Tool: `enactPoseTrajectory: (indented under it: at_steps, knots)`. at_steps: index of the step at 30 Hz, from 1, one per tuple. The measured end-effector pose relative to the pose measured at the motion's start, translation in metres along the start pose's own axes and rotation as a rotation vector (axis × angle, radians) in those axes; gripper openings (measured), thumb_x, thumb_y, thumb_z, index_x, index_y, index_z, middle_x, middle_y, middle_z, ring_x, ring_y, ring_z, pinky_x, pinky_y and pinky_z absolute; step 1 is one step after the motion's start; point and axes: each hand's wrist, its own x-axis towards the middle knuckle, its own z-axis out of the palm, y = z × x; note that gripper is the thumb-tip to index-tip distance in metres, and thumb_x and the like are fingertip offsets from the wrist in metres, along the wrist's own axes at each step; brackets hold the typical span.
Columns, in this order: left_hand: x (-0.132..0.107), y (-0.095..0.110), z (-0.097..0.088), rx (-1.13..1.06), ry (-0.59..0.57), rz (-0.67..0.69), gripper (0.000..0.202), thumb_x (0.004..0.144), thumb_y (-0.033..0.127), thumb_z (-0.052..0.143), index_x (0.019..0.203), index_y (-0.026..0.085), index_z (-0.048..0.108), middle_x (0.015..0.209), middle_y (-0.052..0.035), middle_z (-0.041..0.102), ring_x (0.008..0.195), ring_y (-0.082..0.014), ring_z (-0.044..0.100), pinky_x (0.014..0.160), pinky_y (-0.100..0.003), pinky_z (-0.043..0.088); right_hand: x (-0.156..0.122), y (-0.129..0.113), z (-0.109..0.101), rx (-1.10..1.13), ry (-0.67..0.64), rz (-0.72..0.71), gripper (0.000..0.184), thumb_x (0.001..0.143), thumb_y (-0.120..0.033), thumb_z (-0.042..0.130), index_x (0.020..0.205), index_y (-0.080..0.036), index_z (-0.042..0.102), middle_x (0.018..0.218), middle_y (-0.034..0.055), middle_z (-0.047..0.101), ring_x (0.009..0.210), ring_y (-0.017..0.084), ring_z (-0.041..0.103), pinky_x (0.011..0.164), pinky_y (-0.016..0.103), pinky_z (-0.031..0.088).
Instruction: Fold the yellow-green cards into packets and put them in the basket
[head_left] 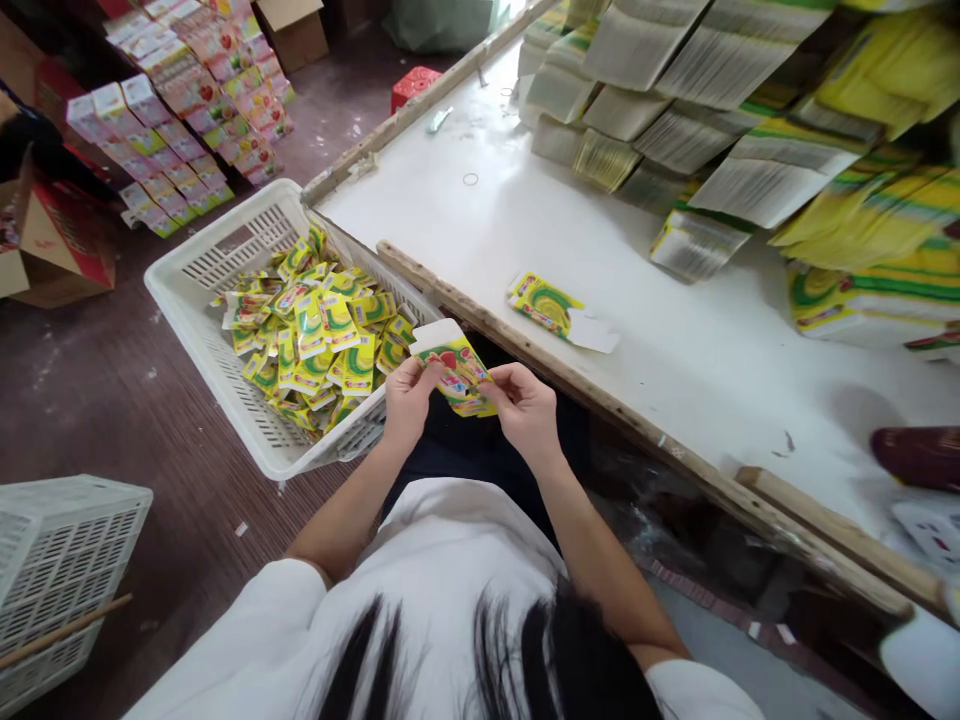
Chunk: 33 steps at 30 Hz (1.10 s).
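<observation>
Both hands hold one small yellow-green printed carton (pixel 457 370) with a white flap, just above my lap. My left hand (pixel 407 397) pinches its left edge, and my right hand (pixel 526 405) grips its right side, fingers curled. Directly left of the hands stands a white plastic basket (pixel 196 300) filled with several folded cartons (pixel 319 330) of the same print. One flat carton blank (pixel 559 312) lies on the white table (pixel 675 370) a short way beyond my right hand.
Stacks of flat carton blanks (pixel 750 120) cover the far right of the table. A rubber band (pixel 470 179) lies on the table. Another white basket (pixel 60 570) sits upturned at lower left. Rows of boxed goods (pixel 187 100) and cardboard boxes (pixel 52 240) stand on the floor.
</observation>
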Motion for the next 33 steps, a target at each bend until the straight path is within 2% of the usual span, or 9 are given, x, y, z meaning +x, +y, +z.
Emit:
enactPoseTrajectory:
  at_steps: [6, 9, 11, 15, 18, 21, 25, 30, 33]
  knots:
    - [0.003, 0.038, -0.012, 0.634, -0.146, 0.436, 0.069, 0.074, 0.052, 0.078, 0.130, 0.021, 0.053, 0.134, -0.0125, 0.059, 0.129, -0.0269, 0.055, 0.112, -0.044, 0.043, 0.010, -0.004, -0.024, -0.581, -0.040, -0.403, 0.017, 0.094, -0.019, 0.058, 0.087, -0.024, 0.073, 0.084, 0.0042, 0.071, 0.083, 0.021, 0.064, 0.080, 0.036, 0.053]
    - [0.004, 0.042, -0.010, 0.866, -0.479, 0.387, 0.095, 0.062, 0.053, 0.087, 0.140, 0.019, 0.045, 0.145, -0.0171, 0.052, 0.134, -0.0336, 0.051, 0.113, -0.049, 0.041, 0.006, -0.008, -0.021, -0.629, -0.167, -0.583, 0.022, 0.094, -0.015, 0.057, 0.091, -0.028, 0.074, 0.085, 0.0020, 0.073, 0.086, 0.020, 0.064, 0.094, 0.039, 0.051]
    - [0.005, 0.036, -0.007, 0.889, -0.628, 0.250, 0.087, 0.067, 0.050, 0.084, 0.138, 0.018, 0.046, 0.138, -0.0161, 0.058, 0.124, -0.0317, 0.059, 0.105, -0.046, 0.049, 0.002, -0.010, -0.017, -0.581, -0.162, -0.641, 0.022, 0.094, -0.014, 0.058, 0.094, -0.029, 0.073, 0.092, 0.0017, 0.074, 0.096, 0.020, 0.065, 0.106, 0.042, 0.046]
    - [-0.001, 0.019, -0.003, 0.867, -0.506, 0.179, 0.067, 0.072, 0.046, 0.079, 0.126, 0.019, 0.050, 0.113, -0.0066, 0.068, 0.101, -0.0234, 0.067, 0.089, -0.036, 0.055, -0.001, -0.009, -0.013, -0.380, 0.128, -0.426, 0.038, 0.090, -0.031, 0.067, 0.128, -0.027, 0.061, 0.133, 0.0115, 0.062, 0.129, 0.028, 0.055, 0.112, 0.050, 0.043]
    - [-0.008, 0.013, -0.001, 0.890, -0.421, 0.226, 0.069, 0.069, 0.044, 0.081, 0.124, 0.021, 0.047, 0.102, -0.0034, 0.067, 0.089, -0.0210, 0.068, 0.079, -0.032, 0.055, -0.001, -0.003, -0.010, -0.136, 0.129, -0.144, 0.055, 0.095, -0.044, 0.058, 0.144, -0.023, 0.045, 0.140, 0.0141, 0.058, 0.130, 0.028, 0.056, 0.107, 0.046, 0.049]
    - [-0.013, 0.011, 0.001, 0.919, -0.405, 0.307, 0.073, 0.072, 0.041, 0.079, 0.131, 0.022, 0.041, 0.107, -0.0050, 0.066, 0.089, -0.0210, 0.068, 0.078, -0.032, 0.055, 0.000, 0.001, -0.003, 0.003, 0.016, 0.038, 0.046, 0.099, -0.047, 0.046, 0.135, -0.021, 0.056, 0.130, 0.0122, 0.067, 0.122, 0.026, 0.063, 0.105, 0.042, 0.050]
    - [-0.017, 0.008, 0.002, 0.901, -0.431, 0.421, 0.078, 0.075, 0.037, 0.077, 0.139, 0.024, 0.034, 0.126, -0.0092, 0.060, 0.093, -0.0189, 0.067, 0.081, -0.032, 0.055, 0.002, -0.004, 0.007, 0.151, 0.022, 0.158, 0.047, 0.089, -0.052, 0.061, 0.123, -0.020, 0.066, 0.124, 0.0109, 0.071, 0.116, 0.028, 0.067, 0.102, 0.042, 0.053]
    - [-0.024, 0.000, 0.005, 0.843, -0.425, 0.526, 0.066, 0.079, 0.034, 0.072, 0.133, 0.025, 0.035, 0.116, -0.0060, 0.060, 0.088, -0.0156, 0.066, 0.078, -0.030, 0.055, 0.004, -0.010, 0.010, 0.313, 0.024, 0.289, 0.046, 0.078, -0.051, 0.075, 0.110, -0.018, 0.071, 0.113, 0.0098, 0.076, 0.100, 0.028, 0.072, 0.092, 0.043, 0.058]
    - [-0.024, 0.000, 0.006, 0.848, -0.427, 0.519, 0.053, 0.077, 0.031, 0.071, 0.120, 0.026, 0.040, 0.112, -0.0042, 0.061, 0.085, -0.0152, 0.066, 0.075, -0.029, 0.054, 0.001, -0.008, 0.009, 0.335, 0.004, 0.286, 0.057, 0.076, -0.054, 0.076, 0.122, -0.020, 0.066, 0.112, 0.0091, 0.076, 0.099, 0.027, 0.073, 0.093, 0.043, 0.058]
